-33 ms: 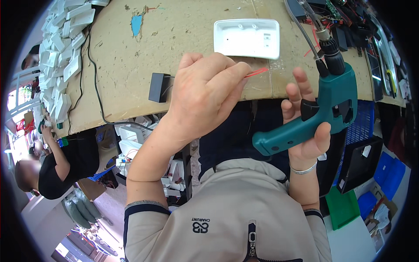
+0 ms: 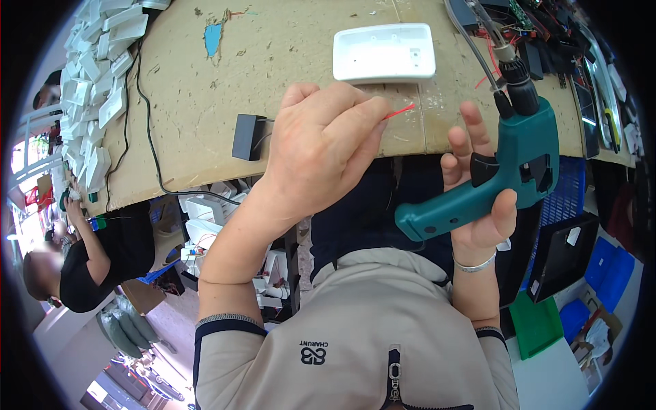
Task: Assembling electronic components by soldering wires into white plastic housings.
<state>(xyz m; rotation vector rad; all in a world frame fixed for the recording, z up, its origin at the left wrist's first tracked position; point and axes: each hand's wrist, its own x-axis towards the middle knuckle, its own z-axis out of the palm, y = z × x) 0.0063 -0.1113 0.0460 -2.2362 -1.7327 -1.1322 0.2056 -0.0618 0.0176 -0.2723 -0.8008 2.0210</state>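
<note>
My left hand (image 2: 318, 154) is closed in a pinch over the near edge of the workbench. A thin red wire (image 2: 400, 111) sticks out from between its fingertips, and the rest of it is hidden. Beside that wrist lies a small black box (image 2: 249, 137), whose lead runs behind the hand. My right hand (image 2: 478, 225) supports a green pistol-shaped soldering gun (image 2: 495, 171) with a black trigger and a metal front end pointing away from me. Its thumb bears on the body while several fingers stand loosely off the trigger side. Beyond both hands a white plastic shell (image 2: 385, 55) lies hollow side up.
White plastic shells (image 2: 102, 75) are heaped along the bench's left end. A black cable (image 2: 147, 130) crosses the worn bench top (image 2: 273, 55). Circuit boards and wires (image 2: 526, 17) crowd the far right. Another person (image 2: 96, 253) sits at left; a green bin (image 2: 536, 324) stands at lower right.
The white shell sits slightly farther away and is tilted a little differently. The red wire's free end has shifted slightly. Both hands and the soldering gun have hardly moved.
</note>
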